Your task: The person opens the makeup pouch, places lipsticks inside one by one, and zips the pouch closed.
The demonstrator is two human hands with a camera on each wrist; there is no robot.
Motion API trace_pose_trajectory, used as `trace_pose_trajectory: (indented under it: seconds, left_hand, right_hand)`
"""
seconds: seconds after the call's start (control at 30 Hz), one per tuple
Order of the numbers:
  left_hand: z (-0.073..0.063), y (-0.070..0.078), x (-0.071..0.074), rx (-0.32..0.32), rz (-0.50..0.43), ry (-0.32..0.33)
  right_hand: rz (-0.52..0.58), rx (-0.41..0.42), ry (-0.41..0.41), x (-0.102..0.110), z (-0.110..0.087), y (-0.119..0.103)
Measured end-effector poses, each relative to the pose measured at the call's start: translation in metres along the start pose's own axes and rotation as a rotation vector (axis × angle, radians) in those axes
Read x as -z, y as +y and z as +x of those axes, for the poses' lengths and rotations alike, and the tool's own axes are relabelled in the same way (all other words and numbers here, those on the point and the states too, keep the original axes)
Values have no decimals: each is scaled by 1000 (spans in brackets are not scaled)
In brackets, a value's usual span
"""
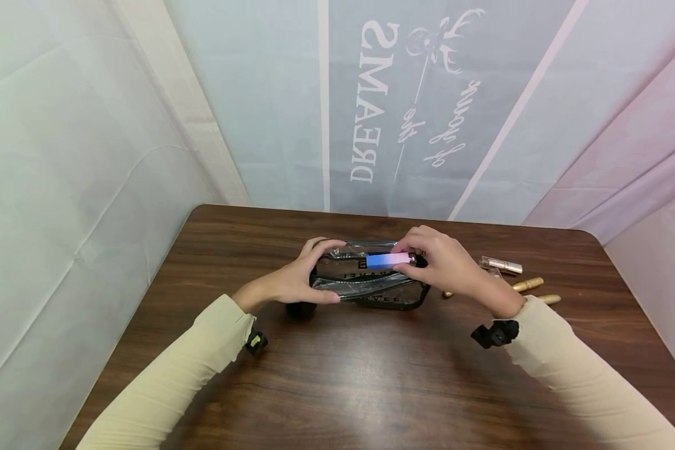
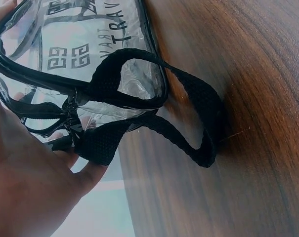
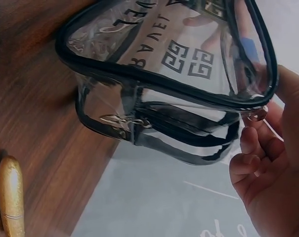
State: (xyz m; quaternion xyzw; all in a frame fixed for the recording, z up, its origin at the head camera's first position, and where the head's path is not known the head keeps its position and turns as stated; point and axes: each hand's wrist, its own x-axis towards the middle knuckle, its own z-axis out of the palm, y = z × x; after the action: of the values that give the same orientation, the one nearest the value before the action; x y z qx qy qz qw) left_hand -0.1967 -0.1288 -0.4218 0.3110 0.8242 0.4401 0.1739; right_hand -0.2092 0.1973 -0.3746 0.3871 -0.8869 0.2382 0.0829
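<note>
A clear zip cosmetic pouch [image 1: 396,301] with black piping and dark lettering stands on the table, its top unzipped. My left hand [image 1: 295,279] holds its left end, thumb on the near side and fingers on the far side. A black fabric strap [image 2: 208,108] loops out from that end in the left wrist view. My right hand [image 1: 441,259] pinches a blue-to-pink lipstick-like tube [image 1: 384,260] by its pink end, level across the pouch's opening. In the right wrist view the pouch hides most of the tube; a metal zip pull [image 3: 124,120] hangs at this end.
Right of the pouch on the brown wooden table [image 1: 365,375] lie a silver-and-clear lipstick tube [image 1: 502,265] and gold tubes [image 1: 527,285], partly behind my right wrist. One gold tube [image 3: 12,192] shows in the right wrist view. A printed curtain [image 1: 281,125] hangs behind the table.
</note>
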Motion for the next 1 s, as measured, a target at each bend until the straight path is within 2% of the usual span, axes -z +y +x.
trace_pose_trajectory:
  seconds: [0.4, 1.0]
  left_hand:
    - [3, -1, 4, 5, -12, -8]
    - [4, -1, 4, 4, 7, 0]
  right_hand:
    - [-6, -36, -34, 1, 5, -2]
    - [-4, -36, -26, 0, 3, 1]
